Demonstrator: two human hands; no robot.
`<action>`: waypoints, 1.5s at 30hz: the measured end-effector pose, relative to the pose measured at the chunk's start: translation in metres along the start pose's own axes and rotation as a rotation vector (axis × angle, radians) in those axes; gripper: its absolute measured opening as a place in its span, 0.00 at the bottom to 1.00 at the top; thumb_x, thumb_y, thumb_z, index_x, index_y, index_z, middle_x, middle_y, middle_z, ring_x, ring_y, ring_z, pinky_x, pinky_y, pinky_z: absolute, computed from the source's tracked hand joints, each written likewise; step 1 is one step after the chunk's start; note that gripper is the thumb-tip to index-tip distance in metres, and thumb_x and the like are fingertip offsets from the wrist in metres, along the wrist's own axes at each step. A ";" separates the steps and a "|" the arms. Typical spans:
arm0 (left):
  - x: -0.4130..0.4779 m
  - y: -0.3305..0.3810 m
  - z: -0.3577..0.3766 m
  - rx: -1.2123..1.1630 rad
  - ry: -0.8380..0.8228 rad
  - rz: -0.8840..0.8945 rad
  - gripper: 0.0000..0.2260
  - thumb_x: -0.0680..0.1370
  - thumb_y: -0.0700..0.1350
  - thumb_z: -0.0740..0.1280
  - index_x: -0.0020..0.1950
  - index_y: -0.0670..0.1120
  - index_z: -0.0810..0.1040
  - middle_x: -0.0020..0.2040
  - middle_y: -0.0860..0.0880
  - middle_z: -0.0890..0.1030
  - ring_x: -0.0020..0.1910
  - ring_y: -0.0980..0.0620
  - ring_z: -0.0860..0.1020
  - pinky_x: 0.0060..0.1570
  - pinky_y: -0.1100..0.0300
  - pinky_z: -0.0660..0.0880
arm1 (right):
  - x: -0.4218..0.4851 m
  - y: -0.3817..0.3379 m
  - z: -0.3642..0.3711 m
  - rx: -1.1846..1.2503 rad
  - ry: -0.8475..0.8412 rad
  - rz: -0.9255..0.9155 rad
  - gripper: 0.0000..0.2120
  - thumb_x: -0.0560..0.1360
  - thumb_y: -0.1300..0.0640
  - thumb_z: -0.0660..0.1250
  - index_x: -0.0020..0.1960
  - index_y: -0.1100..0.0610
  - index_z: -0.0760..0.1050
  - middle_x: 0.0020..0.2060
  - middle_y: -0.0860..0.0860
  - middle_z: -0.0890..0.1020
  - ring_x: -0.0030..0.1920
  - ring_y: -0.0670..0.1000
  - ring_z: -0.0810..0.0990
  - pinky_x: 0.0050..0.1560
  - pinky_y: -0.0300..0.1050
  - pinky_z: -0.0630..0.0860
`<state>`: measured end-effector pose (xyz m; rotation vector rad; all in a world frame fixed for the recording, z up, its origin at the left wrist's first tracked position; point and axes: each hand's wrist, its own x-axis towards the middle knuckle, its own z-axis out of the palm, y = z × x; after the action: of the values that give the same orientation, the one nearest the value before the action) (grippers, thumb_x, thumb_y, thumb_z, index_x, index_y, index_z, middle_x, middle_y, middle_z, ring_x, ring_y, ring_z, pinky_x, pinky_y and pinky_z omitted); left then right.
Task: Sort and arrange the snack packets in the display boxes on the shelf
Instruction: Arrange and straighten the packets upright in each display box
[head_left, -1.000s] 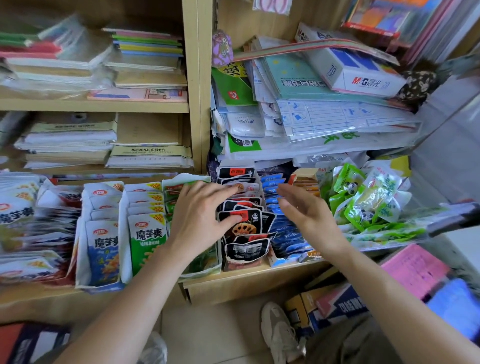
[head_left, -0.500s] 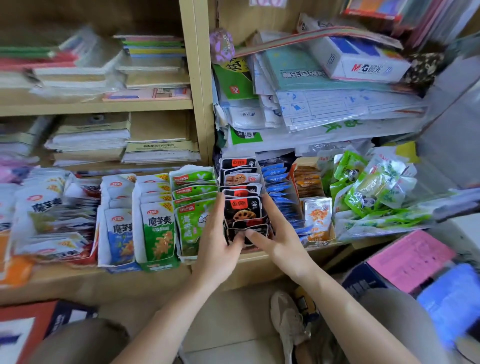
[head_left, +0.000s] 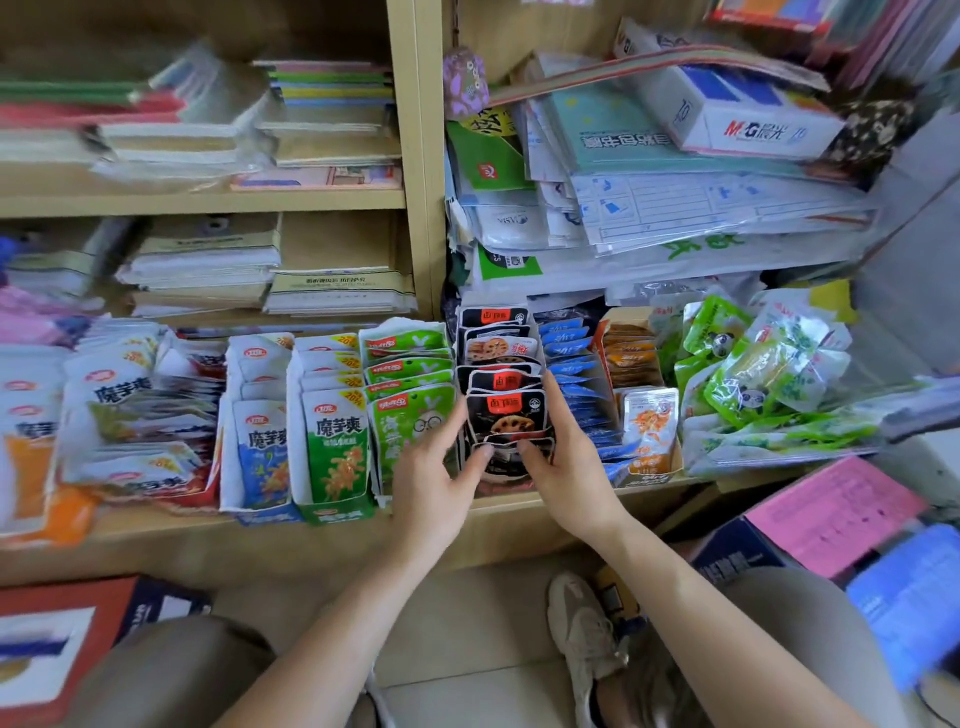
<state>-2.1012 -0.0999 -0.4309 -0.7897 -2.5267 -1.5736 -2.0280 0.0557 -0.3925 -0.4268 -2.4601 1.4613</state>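
While we crouch at the front edge of the shelf, our left hand and right hand bracket the row of black packets. Both hands are fairly flat. Straight fingers lie up either flank of the row and the two thumbs come together on the lowest front packet, so neither hand closes round anything. The row stands just right of the shelf's upright, running from the front edge toward the back. Whether its display box fully surrounds it, we cannot tell.

We judge the step to be squaring this row. To do it well, we should press evenly from both sides, since the slippery pouches will fan out under lopsided pressure. We should tap the front packet back until the faces line up and the red labels read in one column.

Touching the row on the left are the green packets, and the blue packets crowd its right side. Our right fingers sit between black and blue, so we should take care not to drag a blue one out. Beyond, the rear black packets lean unevenly and need the same nudge. Farther back, paper stacks overhang the shelf.
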 end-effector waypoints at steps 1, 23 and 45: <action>0.000 -0.001 0.000 0.027 0.033 0.024 0.28 0.76 0.47 0.74 0.75 0.49 0.72 0.67 0.53 0.79 0.58 0.51 0.82 0.57 0.51 0.80 | 0.000 0.001 0.002 -0.003 0.003 -0.010 0.37 0.80 0.66 0.64 0.81 0.49 0.49 0.75 0.42 0.66 0.73 0.37 0.65 0.73 0.45 0.67; 0.018 0.006 0.026 0.696 -0.117 0.522 0.22 0.84 0.49 0.61 0.79 0.54 0.65 0.82 0.49 0.58 0.81 0.45 0.55 0.76 0.42 0.60 | -0.008 0.072 -0.119 -0.567 0.171 -0.076 0.23 0.74 0.60 0.73 0.68 0.54 0.75 0.69 0.52 0.74 0.68 0.59 0.71 0.67 0.58 0.71; 0.035 0.056 0.091 0.662 -0.200 0.625 0.15 0.75 0.41 0.75 0.60 0.51 0.85 0.54 0.56 0.85 0.49 0.54 0.82 0.46 0.57 0.75 | -0.013 0.108 -0.132 -0.838 0.016 -0.199 0.34 0.73 0.56 0.71 0.76 0.50 0.63 0.76 0.49 0.65 0.75 0.60 0.64 0.70 0.59 0.64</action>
<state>-2.0866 0.0109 -0.4177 -1.4533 -2.3153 -0.4518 -1.9559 0.2067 -0.4267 -0.3115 -2.8931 0.2930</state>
